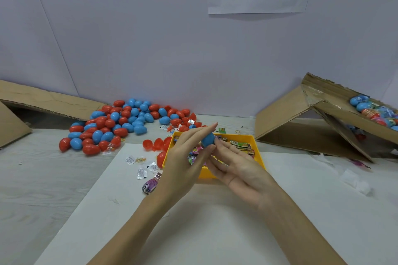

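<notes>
The blue plastic egg [208, 139] is smooth and glossy, and it is held in the air above the far left part of the yellow tray [241, 136]. It is tilted, with the upper end leaning to the right. The left hand [187, 157] pinches it between thumb and fingers, and the right hand [234, 163] touches its right side with the fingertips.

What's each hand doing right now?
Left hand: pinches the blue egg.
Right hand: open, straight fingers touching the blue egg.

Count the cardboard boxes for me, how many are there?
2. The left cardboard box lies tipped over at far left, by the loose eggs. The right cardboard box lies tipped at right, holding wrapped eggs. None seems hidden.
</notes>
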A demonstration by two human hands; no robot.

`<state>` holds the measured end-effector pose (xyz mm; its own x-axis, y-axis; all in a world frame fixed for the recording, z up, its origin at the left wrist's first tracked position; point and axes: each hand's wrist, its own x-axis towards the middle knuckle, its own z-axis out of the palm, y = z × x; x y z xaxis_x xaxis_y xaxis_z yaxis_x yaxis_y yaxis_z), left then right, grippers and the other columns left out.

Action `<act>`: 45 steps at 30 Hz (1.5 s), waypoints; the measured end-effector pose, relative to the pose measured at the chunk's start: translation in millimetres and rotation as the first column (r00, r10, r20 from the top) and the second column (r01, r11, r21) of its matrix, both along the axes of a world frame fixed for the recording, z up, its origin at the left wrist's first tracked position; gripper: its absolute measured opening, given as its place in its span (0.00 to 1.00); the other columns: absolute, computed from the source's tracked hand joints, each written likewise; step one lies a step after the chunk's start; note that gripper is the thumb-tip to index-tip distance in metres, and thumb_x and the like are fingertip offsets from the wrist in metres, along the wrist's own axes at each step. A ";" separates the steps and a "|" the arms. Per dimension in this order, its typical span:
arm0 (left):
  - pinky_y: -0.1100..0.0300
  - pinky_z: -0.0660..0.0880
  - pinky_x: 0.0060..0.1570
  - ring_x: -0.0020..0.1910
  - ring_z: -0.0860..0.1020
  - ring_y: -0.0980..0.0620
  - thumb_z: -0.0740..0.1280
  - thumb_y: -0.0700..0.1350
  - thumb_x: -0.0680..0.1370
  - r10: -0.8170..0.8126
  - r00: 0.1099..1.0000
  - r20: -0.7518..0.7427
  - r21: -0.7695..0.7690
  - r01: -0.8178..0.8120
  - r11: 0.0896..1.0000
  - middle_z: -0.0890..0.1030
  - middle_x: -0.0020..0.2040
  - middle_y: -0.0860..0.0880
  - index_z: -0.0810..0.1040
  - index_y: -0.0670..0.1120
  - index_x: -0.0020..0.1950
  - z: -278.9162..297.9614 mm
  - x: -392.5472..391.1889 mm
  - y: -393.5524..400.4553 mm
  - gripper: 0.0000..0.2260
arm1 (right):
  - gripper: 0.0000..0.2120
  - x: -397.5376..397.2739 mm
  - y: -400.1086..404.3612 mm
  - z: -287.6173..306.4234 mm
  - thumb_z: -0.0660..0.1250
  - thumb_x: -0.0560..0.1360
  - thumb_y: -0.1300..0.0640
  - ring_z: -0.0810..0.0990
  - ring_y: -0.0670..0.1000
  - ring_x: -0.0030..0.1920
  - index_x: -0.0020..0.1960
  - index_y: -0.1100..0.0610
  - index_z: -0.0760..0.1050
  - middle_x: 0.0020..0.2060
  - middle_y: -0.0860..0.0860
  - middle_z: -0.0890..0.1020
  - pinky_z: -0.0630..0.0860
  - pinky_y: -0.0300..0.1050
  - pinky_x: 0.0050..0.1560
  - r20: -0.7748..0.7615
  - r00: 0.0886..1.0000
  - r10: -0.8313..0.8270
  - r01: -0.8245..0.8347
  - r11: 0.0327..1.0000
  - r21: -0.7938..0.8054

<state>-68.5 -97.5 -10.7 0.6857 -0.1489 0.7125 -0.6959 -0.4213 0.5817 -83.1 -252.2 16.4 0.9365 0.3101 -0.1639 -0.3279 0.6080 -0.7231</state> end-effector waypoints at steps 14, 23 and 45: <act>0.51 0.78 0.52 0.54 0.80 0.49 0.65 0.41 0.83 0.126 0.954 0.273 0.075 -0.152 0.986 0.84 0.55 0.50 0.83 0.43 0.61 -2.7 2.6 5.1 0.10 | 0.17 -8.9 15.7 0.2 0.81 0.67 0.55 0.87 0.58 0.51 0.53 0.62 0.87 0.53 0.60 0.86 0.85 0.53 0.50 -0.218 0.968 0.126 -0.087 0.980 0.178; 0.64 0.75 0.57 0.60 0.80 0.53 0.63 0.48 0.84 -0.038 0.995 -0.094 -0.093 0.029 0.995 0.83 0.58 0.59 0.82 0.49 0.64 4.1 -4.0 0.7 0.12 | 0.19 -4.0 8.1 -0.1 0.76 0.74 0.52 0.87 0.58 0.55 0.61 0.60 0.83 0.56 0.61 0.85 0.84 0.51 0.55 -0.148 0.987 0.067 -0.050 0.992 0.118; 0.68 0.72 0.46 0.51 0.78 0.56 0.65 0.44 0.83 0.281 0.927 -0.250 0.066 -0.273 0.960 0.82 0.50 0.53 0.85 0.47 0.53 -4.0 16.8 21.4 0.08 | 0.22 61.1 -130.9 64.8 0.58 0.86 0.50 0.85 0.54 0.49 0.68 0.67 0.72 0.60 0.62 0.82 0.82 0.42 0.43 0.042 0.844 -0.535 0.493 0.804 0.332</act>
<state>-51.7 -76.1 -14.7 0.8602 0.0546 0.5070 -0.3795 -0.5955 0.7080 -21.9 -383.1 81.3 0.9779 -0.2086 -0.0124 0.1754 0.8518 -0.4936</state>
